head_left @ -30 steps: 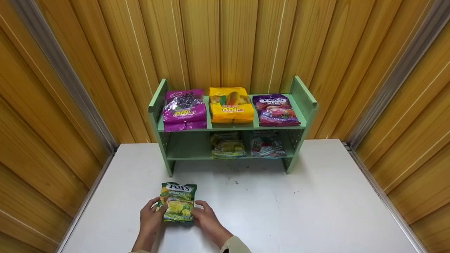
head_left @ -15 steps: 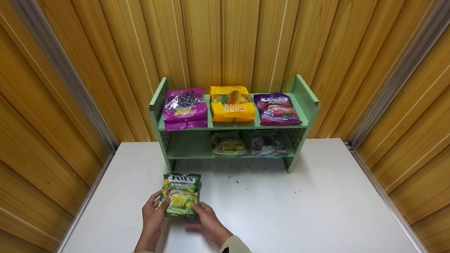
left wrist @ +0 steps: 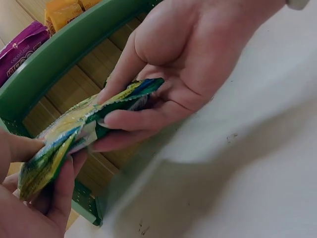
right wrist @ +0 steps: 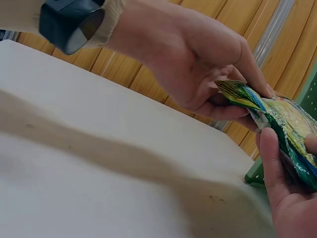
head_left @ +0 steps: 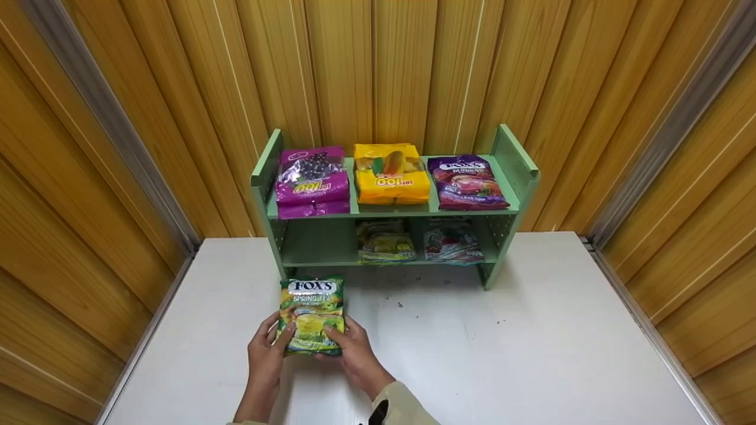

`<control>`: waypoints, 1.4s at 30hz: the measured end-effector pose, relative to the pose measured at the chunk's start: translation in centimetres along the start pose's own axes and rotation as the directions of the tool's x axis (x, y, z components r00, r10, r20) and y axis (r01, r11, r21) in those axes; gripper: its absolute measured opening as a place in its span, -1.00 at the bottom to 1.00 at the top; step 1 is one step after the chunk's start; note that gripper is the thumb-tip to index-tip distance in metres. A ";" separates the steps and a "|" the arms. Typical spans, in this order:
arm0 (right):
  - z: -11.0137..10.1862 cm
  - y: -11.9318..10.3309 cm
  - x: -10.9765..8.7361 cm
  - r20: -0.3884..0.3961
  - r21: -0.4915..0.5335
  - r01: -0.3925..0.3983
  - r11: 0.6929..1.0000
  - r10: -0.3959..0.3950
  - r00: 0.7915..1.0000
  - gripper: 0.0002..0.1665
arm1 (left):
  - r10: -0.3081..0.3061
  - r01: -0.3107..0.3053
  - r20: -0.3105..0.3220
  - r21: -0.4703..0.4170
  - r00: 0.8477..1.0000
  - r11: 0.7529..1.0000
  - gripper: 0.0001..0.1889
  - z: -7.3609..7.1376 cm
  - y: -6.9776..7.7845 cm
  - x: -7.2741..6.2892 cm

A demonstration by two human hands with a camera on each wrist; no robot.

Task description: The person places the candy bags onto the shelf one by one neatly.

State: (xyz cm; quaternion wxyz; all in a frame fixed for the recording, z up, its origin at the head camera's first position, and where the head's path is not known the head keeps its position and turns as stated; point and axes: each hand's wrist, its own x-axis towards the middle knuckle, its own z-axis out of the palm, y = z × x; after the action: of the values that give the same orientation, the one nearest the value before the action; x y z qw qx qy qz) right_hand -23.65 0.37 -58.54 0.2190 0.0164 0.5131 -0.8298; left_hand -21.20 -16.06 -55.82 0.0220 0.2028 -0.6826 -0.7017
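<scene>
A green and yellow Fox's Spring Tea candy bag (head_left: 312, 310) is held between both hands above the white table, just in front of the shelf's left leg. My left hand (head_left: 267, 349) grips its lower left side, thumb on the printed front. On the lower right side my right hand (head_left: 356, 349) grips it the same way. In the left wrist view, the right hand (left wrist: 185, 64) has its thumb above the bag (left wrist: 74, 119) and fingers below. The right wrist view shows the left hand (right wrist: 190, 62) pinching the opposite edge; the bag hides some fingertips.
A green two-tier shelf (head_left: 390, 214) stands at the back. On top lie a purple grape bag (head_left: 313, 180), a yellow mango bag (head_left: 391, 177) and a purple Fox's bag (head_left: 468, 184). A yellow-green bag (head_left: 387, 243) and a pale blue-red bag (head_left: 453, 243) lie below, middle and right.
The candy bag has moved forward toward the shelf and slightly right, with both hands on it. The right hand shifted its hold, its thumb now on the bag's front. The shelved bags stayed put.
</scene>
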 end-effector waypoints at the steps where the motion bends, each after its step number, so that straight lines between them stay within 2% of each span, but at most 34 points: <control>1: 0.0 -0.3 0.0 0.000 -0.006 0.009 1.000 -0.009 1.000 -0.36 | 0.001 -0.001 0.005 -0.015 1.000 1.000 -0.32 0.1 0.1 0.0; 7: -0.2 -1.3 0.1 0.005 -0.019 0.047 0.999 -0.047 0.999 -0.40 | -0.035 0.038 0.035 -0.080 0.999 0.996 -0.30 0.6 0.5 0.0; 13: -0.5 -2.0 0.3 0.009 -0.042 0.100 0.994 -0.100 0.995 -0.44 | -0.062 0.073 0.087 -0.124 0.994 0.990 -0.28 1.0 0.2 0.0; 21: -0.9 -2.8 0.5 0.014 -0.076 0.137 0.988 -0.136 0.991 -0.44 | -0.021 0.035 0.096 -0.147 0.995 0.989 -0.34 1.7 0.2 0.2; 31: -1.4 -4.5 0.8 0.008 -0.109 0.122 0.987 -0.122 0.993 -0.40 | 0.039 -0.030 0.067 -0.135 0.997 0.990 -0.47 2.8 0.7 0.9; 35: -1.4 -5.2 0.9 -0.007 -0.101 0.126 0.987 -0.127 0.992 -0.33 | 0.021 -0.012 0.065 -0.144 0.998 0.990 -0.45 3.0 0.9 1.4; 42: -1.6 -5.7 1.0 -0.020 -0.127 0.123 0.984 -0.127 0.992 -0.34 | -0.001 0.011 0.061 -0.167 0.998 0.986 -0.47 3.3 1.3 2.2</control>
State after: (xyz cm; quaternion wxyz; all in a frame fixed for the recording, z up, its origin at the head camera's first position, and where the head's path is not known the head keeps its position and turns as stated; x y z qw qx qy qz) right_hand -27.08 3.59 -54.73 0.1597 -0.0180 0.5673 -0.8077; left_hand -24.60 -13.72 -55.13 0.0161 0.1811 -0.6209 -0.7625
